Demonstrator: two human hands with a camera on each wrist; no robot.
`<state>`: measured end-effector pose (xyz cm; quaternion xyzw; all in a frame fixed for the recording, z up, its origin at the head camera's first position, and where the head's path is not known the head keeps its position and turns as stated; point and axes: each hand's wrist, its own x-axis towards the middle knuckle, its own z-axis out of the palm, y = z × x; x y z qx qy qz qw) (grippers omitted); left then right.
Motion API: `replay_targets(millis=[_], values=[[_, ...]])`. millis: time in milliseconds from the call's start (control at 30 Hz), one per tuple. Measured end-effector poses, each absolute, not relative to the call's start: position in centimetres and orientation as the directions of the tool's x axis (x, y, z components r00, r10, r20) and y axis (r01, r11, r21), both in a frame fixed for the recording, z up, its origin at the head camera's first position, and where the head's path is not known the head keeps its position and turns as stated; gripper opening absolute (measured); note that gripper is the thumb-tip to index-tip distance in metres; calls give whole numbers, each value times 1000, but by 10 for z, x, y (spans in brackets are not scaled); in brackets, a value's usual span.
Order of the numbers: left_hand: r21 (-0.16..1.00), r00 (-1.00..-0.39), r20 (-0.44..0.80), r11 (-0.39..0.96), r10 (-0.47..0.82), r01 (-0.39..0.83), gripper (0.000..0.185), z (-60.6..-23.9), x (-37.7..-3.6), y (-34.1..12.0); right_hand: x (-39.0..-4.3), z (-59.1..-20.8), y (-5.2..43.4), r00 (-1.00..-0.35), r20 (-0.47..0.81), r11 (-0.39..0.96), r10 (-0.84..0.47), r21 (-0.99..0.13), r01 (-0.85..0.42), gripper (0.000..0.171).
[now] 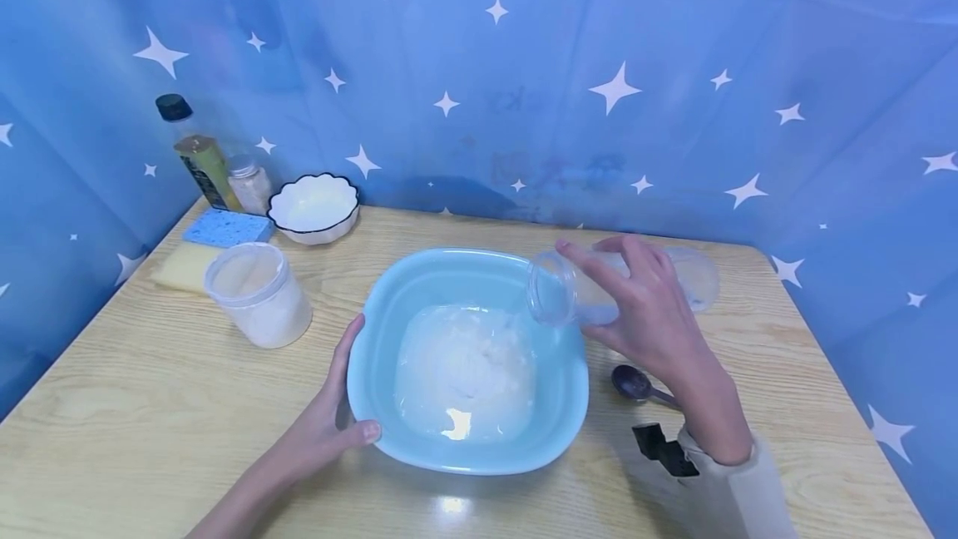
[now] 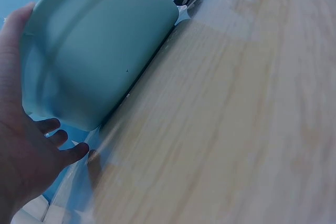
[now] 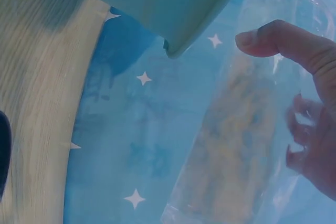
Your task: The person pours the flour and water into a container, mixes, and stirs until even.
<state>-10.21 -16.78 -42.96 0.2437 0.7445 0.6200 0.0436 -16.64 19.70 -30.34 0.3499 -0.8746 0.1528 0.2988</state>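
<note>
A light-blue plastic basin [image 1: 374, 373] sits on the wooden table, with a white powdery mound [image 1: 467, 364] in clear liquid inside it. My left hand [image 1: 329, 422] rests against the basin's left side, thumb and fingers spread along it. In the left wrist view, that hand [image 2: 26, 140] touches the basin's outer wall [image 2: 100, 51]. My right hand [image 1: 644, 306] grips a clear jar [image 1: 550, 289] lying almost on its side, mouth over the basin's right rim. The right wrist view shows the jar [image 3: 226, 145] with my thumb and fingers around it.
Left of the basin stands a tub of white powder [image 1: 269, 306]. Behind it are a yellow sponge [image 1: 187, 266], blue sponge [image 1: 228, 227], scalloped bowl [image 1: 314, 205], small jar [image 1: 250, 185] and oil bottle [image 1: 202, 160]. A dark spoon [image 1: 632, 383] lies right. A starry blue cloth hangs behind.
</note>
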Motion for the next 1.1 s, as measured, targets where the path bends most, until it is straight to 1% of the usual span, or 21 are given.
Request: replay_targets(millis=[267,500,667,833,933,1100], values=[[945,-880,228,124,416,304,106,-429,-102,-167,-162,-302,194,-563,636,694,-527,-60,-718,86],[946,-882,225,124,414,300,107,-428,-101,-167,-156,-300,186,-569,610,676,-551,-74,-733,89],[946,-879,227,119,419,301,107,-428,-101,-167,-154,-299,182,-562,599,673,-570,-51,-738,91],[944,-878,224,131,422,304,106,-427,-101,-168,-154,-300,180,-541,613,666,-575,-32,-745,88],[944,-879,218,137,423,300,105,-427,-101,-168,-154,-300,181,-563,602,664,-566,-71,-744,89],[949,-880,212,128,425,290,106,-427,-101,-168,-154,-301,187,-671,532,668,-517,-239,-705,95]])
